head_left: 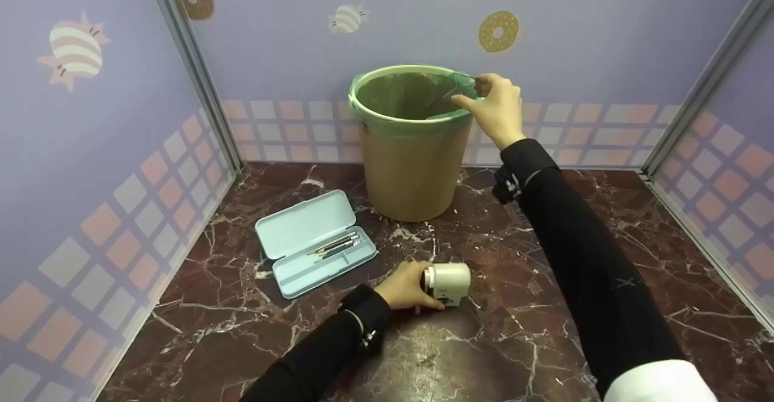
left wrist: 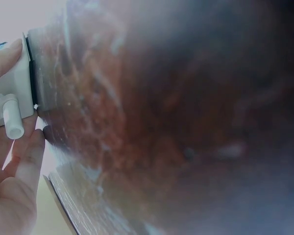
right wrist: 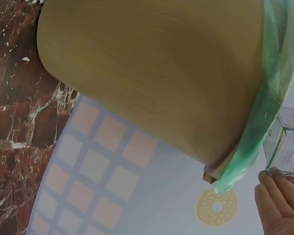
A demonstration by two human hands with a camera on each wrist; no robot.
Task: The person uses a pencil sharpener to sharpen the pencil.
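Note:
My left hand (head_left: 404,285) grips a white hand-crank pencil sharpener (head_left: 455,281) that lies on the table; its crank handle (left wrist: 12,117) shows in the left wrist view. Up at the bin's right rim, my right hand (head_left: 499,110) pinches a clear plastic shavings drawer (right wrist: 287,147), tilted over the opening. The tan bin (head_left: 414,175) has a green plastic liner (right wrist: 270,93) folded over its rim. What lies inside the drawer is hard to make out.
A light blue pencil case (head_left: 306,225) lies open left of the bin, with several pencils (head_left: 337,245) in it. Small pale bits dot the marbled tabletop (head_left: 520,329) near the bin. Patterned panels (head_left: 272,45) stand at the back and both sides.

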